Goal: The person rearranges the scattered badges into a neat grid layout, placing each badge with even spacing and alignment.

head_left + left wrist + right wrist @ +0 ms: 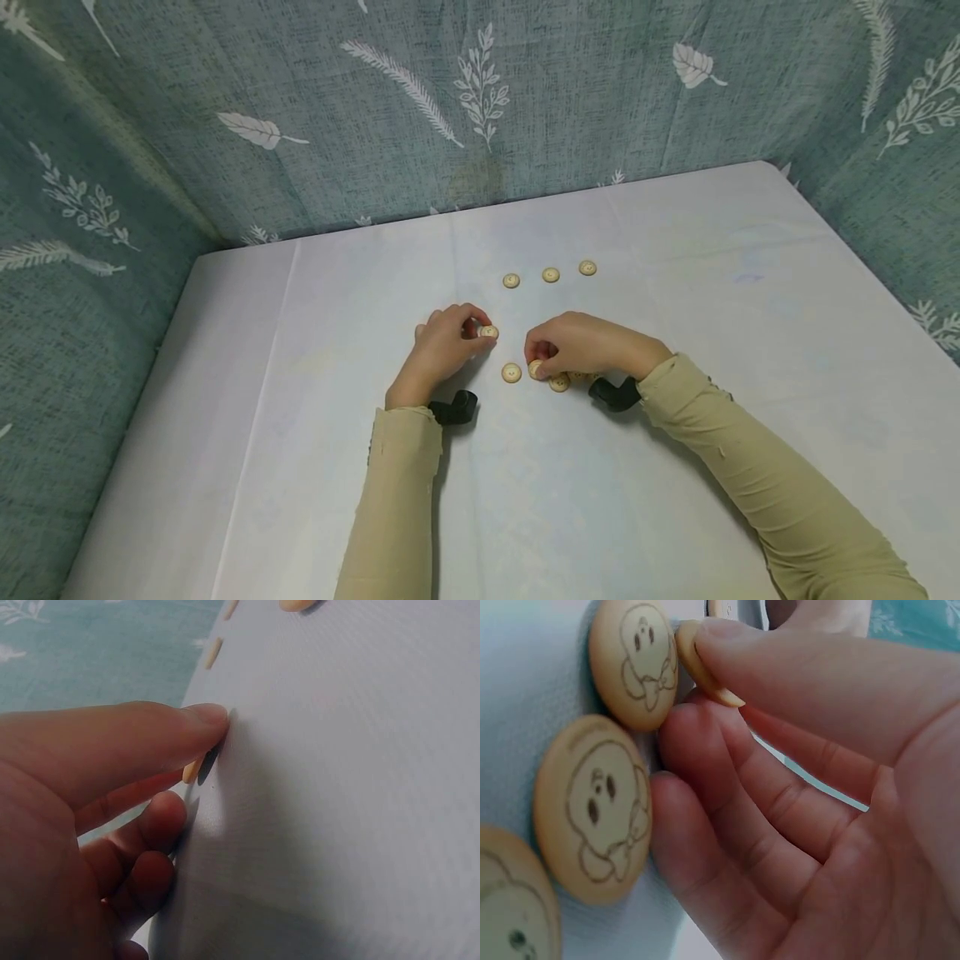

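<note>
My left hand (444, 343) pinches a small round biscuit (489, 332) between thumb and forefinger, low over the white table. In the left wrist view only that biscuit's edge (190, 771) shows below the thumb. My right hand (581, 343) pinches another biscuit (535, 369), seen tilted on its edge (697, 664) in the right wrist view. One biscuit (512, 372) lies flat between the hands. Beneath the right hand is a line of biscuits (596, 810) with printed animal faces, partly hidden by that hand in the head view.
Three more biscuits (551, 274) lie spaced in a row farther back on the white-covered table (337, 500). Black wrist devices (454, 408) sit at both cuffs. A green leaf-patterned curtain (570, 100) hangs behind and at both sides.
</note>
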Tool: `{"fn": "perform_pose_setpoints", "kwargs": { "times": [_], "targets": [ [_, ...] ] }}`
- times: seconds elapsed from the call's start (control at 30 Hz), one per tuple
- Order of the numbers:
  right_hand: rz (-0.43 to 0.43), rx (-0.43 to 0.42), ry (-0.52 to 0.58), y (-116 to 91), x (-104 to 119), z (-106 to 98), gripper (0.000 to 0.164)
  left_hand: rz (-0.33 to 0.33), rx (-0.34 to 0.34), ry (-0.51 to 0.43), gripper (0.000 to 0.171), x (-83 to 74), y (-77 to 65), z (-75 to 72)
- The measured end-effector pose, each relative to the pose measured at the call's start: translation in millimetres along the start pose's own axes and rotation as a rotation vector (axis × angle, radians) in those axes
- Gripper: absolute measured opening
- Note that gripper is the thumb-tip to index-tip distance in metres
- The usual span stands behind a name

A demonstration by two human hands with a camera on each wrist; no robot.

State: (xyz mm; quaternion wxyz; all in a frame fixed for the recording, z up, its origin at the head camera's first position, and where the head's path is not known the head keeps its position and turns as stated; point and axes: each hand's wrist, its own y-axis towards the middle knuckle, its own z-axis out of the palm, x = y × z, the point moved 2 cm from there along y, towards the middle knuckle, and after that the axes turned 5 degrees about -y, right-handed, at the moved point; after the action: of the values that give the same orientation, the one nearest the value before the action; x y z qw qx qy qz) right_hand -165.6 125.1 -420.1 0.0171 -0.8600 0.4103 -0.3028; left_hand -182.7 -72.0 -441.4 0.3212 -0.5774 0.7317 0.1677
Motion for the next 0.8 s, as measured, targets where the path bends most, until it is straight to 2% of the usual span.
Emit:
{"fn": "perform_pose_setpoints", "kwargs": {
  "times": [0.47, 0.8],
  "targets": [
    [0.043, -0.016, 0.009, -2, -6, -5, 0.008, -0.013, -0.005, 0.002, 0.021, 1.5, 0.1, 1.4],
    [0.079, -0.030, -0.026, -6, -11, -11, 0.007, -0.010, -0.010, -0.002, 0.022, 2.2, 1.2, 2.2]
  ]
}}
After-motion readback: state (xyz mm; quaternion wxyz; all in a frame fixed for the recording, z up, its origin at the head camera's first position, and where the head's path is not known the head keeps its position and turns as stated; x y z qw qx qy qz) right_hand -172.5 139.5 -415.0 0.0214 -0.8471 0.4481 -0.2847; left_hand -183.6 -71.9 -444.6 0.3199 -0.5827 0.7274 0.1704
